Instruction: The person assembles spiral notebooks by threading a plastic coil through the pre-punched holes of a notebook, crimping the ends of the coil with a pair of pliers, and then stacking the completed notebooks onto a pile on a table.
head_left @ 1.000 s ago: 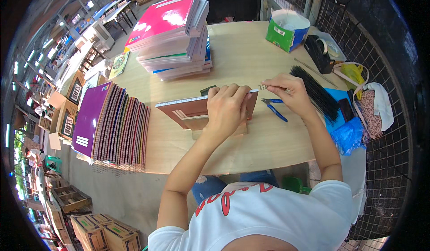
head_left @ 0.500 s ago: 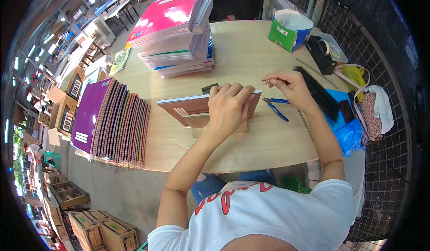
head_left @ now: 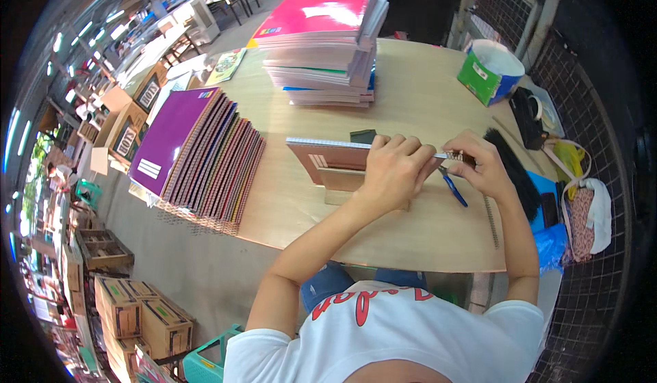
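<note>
A brown-covered notebook point(head_left: 301, 156) stands on edge in a small wooden holder point(head_left: 340, 197) on the table. My left hand point(head_left: 395, 172) is closed over its right part, the fingers over the punched top edge. In the fingers of my right hand point(head_left: 484, 167) is a spiral binding wire point(head_left: 453, 155), its end at the notebook's right corner. Whether the wire has entered the holes cannot be made out. Blue-handled pliers point(head_left: 454, 191) lie just below, partly hidden by the hands. Another spiral wire point(head_left: 491, 222) rests on the table beside my right forearm.
Spiral-bound notebooks point(head_left: 174, 133) are stacked at the left edge. A tall pile of unbound books point(head_left: 321, 24) stands at the back. To the right are a bunch of black wires point(head_left: 523, 188), a tape dispenser point(head_left: 525, 116), a green-and-blue box point(head_left: 479, 78) and a blue plastic bag point(head_left: 549, 246).
My right hand has brought the wire to the notebook's right corner, where before it was held apart. The view has turned, shifting the table's contents rightward.
</note>
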A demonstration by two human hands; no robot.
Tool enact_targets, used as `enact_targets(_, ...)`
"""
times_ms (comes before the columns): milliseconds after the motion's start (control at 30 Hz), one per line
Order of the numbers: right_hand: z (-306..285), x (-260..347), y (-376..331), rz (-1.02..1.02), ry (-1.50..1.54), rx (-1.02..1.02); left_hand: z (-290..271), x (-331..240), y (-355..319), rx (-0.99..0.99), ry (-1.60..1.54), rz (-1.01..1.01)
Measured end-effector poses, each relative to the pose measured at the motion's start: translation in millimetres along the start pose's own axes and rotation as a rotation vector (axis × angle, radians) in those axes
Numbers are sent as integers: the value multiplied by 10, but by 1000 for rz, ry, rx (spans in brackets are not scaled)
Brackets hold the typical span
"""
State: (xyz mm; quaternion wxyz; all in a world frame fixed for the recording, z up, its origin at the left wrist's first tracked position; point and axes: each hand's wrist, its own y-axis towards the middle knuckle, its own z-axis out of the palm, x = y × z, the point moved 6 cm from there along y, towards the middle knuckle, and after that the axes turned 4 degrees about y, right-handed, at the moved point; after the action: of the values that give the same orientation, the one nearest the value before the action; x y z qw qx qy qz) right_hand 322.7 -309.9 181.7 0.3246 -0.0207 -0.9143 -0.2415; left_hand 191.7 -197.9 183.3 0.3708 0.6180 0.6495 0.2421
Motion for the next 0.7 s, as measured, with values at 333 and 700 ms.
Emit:
enact_targets(333,-66,92,2,70,-8,-17,26,-6,-8,13,-25,23)
enact_targets(700,-25,-20,-28,-16,-27,-16,36,-51,27,43,32,21)
